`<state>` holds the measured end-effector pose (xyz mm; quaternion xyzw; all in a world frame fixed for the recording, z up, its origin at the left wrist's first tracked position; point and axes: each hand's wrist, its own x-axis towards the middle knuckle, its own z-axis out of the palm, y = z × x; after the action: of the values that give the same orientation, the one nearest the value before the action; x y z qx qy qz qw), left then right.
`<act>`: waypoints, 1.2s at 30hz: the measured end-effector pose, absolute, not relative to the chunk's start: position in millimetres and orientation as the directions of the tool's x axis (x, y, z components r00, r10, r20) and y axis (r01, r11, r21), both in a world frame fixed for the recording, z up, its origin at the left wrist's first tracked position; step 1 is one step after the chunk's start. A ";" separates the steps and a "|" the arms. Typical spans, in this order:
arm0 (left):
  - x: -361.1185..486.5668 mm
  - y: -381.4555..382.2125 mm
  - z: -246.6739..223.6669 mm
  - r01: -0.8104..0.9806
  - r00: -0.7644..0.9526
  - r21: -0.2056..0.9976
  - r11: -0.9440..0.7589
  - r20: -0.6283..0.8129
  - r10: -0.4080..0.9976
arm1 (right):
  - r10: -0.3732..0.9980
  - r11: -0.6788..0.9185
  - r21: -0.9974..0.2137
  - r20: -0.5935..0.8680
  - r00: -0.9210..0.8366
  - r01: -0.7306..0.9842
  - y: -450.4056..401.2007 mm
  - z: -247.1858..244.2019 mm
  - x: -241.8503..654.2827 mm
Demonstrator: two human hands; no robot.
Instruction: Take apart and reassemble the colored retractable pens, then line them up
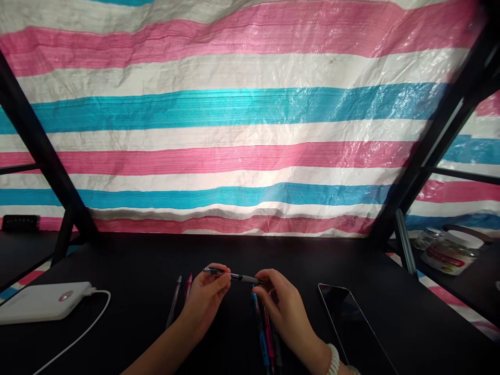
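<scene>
A black and grey pen (242, 278) is held level between both hands, above the black table. My left hand (207, 299) pinches its left end, and my right hand (285, 307) pinches the right end. Under and beside my right hand lie a blue pen (261, 330), a pink pen (269, 336) and a dark pen (277, 346), partly hidden by the fingers. To the left of my left hand are another dark pen (174, 299) and a second pink pen (188, 285), whose lower part the hand covers.
On the black table (136, 265), a white power bank (42, 303) with a white cable lies at the left. A phone (355, 328) lies at the right. Jars (451, 252) stand at the far right. Black slanted posts and a striped sheet (234, 109) rise behind.
</scene>
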<state>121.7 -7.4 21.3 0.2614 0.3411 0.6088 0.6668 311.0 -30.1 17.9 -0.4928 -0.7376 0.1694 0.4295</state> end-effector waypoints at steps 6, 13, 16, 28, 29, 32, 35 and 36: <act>122.2 -8.2 19.6 -0.639 0.062 0.757 0.136 -0.126 0.990 | 0.832 0.509 -0.583 0.521 -0.190 0.633 -30.5 18.5 310.6; 120.9 -9.7 19.4 -0.629 0.104 0.764 0.142 -0.098 0.990 | 0.844 0.495 -0.564 0.494 -0.210 0.661 -30.9 20.3 309.5; 120.1 -8.7 17.7 -0.622 0.119 0.770 0.140 -0.084 0.989 | 0.863 0.471 -0.579 0.460 -0.210 0.666 -31.0 19.3 309.5; 120.6 -10.0 21.7 -0.550 0.025 0.828 0.106 -0.110 0.994 | 0.936 0.349 -0.775 0.256 -0.243 0.527 -28.9 18.3 306.5; 120.5 -10.1 22.2 -0.537 0.018 0.838 0.099 -0.106 0.994 | 0.939 0.334 -0.797 0.235 -0.251 0.504 -29.1 19.4 306.3; 120.4 -10.7 23.8 -0.507 0.010 0.857 0.088 -0.097 0.995 | 0.941 0.306 -0.855 0.203 -0.272 0.419 -29.9 22.1 305.6; 120.8 -11.1 25.3 -0.497 0.022 0.863 0.092 -0.093 0.995 | 0.942 0.275 -0.893 0.178 -0.284 0.356 -29.8 22.7 305.2; 121.0 -11.2 25.7 -0.496 0.028 0.863 0.094 -0.093 0.995 | 0.945 0.259 -0.904 0.164 -0.284 0.340 -29.5 22.5 305.1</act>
<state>121.0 -11.2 25.7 0.3305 0.3774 0.5862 0.6362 305.1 -29.5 22.5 -0.4614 -0.6961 0.3970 0.3807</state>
